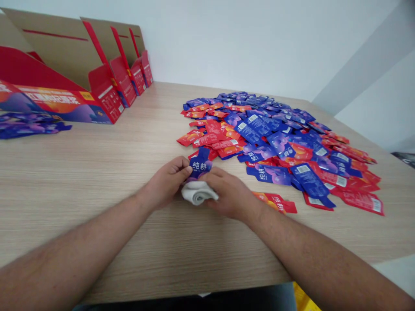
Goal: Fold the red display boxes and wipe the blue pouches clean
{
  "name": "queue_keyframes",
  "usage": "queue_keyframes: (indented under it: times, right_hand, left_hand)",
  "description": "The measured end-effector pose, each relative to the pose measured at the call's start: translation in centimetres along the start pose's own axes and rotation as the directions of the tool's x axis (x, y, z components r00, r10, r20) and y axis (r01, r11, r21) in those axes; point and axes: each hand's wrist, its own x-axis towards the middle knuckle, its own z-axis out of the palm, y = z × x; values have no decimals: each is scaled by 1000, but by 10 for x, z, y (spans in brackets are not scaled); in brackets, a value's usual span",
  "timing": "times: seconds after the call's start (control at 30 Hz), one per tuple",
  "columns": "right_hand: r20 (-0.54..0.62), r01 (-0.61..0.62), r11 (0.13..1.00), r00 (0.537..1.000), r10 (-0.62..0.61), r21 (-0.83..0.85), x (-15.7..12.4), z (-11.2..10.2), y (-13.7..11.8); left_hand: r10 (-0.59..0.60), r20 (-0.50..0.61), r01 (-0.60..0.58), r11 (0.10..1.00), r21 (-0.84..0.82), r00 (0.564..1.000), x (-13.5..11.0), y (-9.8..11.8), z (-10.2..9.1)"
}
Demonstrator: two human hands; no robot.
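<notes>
My left hand [168, 179] pinches the left side of a blue sachet [201, 164] with white characters, held upright just above the wooden table [97, 172]. My right hand [228, 192] is closed around a white cloth [196, 193] pressed against the sachet's lower part, and its fingers also touch the sachet. Both hands meet at the table's middle, just in front of a large loose pile of blue and red sachets [279, 138].
Several open red cardboard display boxes [84, 86] stand in a row at the back left. A small heap of blue sachets [29, 125] lies in front of the nearest box. A red sachet [279, 203] lies right of my right wrist. White wall behind.
</notes>
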Motion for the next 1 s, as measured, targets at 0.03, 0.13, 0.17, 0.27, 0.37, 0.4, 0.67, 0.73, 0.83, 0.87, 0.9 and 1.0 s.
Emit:
queue_keyframes:
  times: [0.03, 0.13, 0.17, 0.27, 0.37, 0.4, 0.67, 0.73, 0.83, 0.87, 0.9, 1.0]
  right_hand:
    - [-72, -33, 999, 997, 33, 2, 0, -1, 1]
    - [-112, -40, 999, 993, 40, 5, 0, -1, 2]
    - [-43, -8, 1000, 999, 8, 0, 0, -1, 1]
    - [83, 44, 999, 996, -43, -8, 0, 0, 1]
    - [-94, -35, 999, 995, 35, 3, 1, -1, 3]
    - [-115, -38, 999, 993, 40, 14, 1, -1, 4]
    - [-96, -23, 1000, 995, 24, 17, 2, -4, 9]
    - [-146, -16, 999, 989, 21, 42, 2, -4, 10]
    - [38, 93, 993, 995, -96, 78, 2, -4, 10]
    - [74, 112, 990, 990, -119, 83, 2, -3, 11]
    - [66, 114, 990, 991, -119, 78, 2, -3, 12]
    - [-112, 54, 997, 993, -47, 60, 3, -3, 13]
  left_hand:
    - [-17, -2, 17, 1000, -21, 1000, 0, 0, 0]
    - [-38, -14, 37, 997, -60, 999, 0, 0, 1]
    - [-32, -20, 31, 997, -64, 999, 0, 0, 2]
    - [-14, -37, 11, 996, -85, 999, 0, 1, 2]
    - [-30, -44, 25, 994, -110, 999, -1, 3, 3]
    - [-35, -49, 29, 993, -112, 998, -1, 4, 3]
    - [-20, -58, 11, 987, -159, 998, 0, 5, 3]
    - [-19, -69, 7, 987, -162, 997, 0, 5, 2]
    - [-13, -85, 2, 991, -131, 996, 0, 5, 2]
    - [-8, -89, -4, 992, -129, 996, 0, 5, 2]
    - [-3, -95, -10, 991, -134, 995, 1, 5, 2]
    - [5, -121, -24, 987, -160, 993, 1, 5, 2]
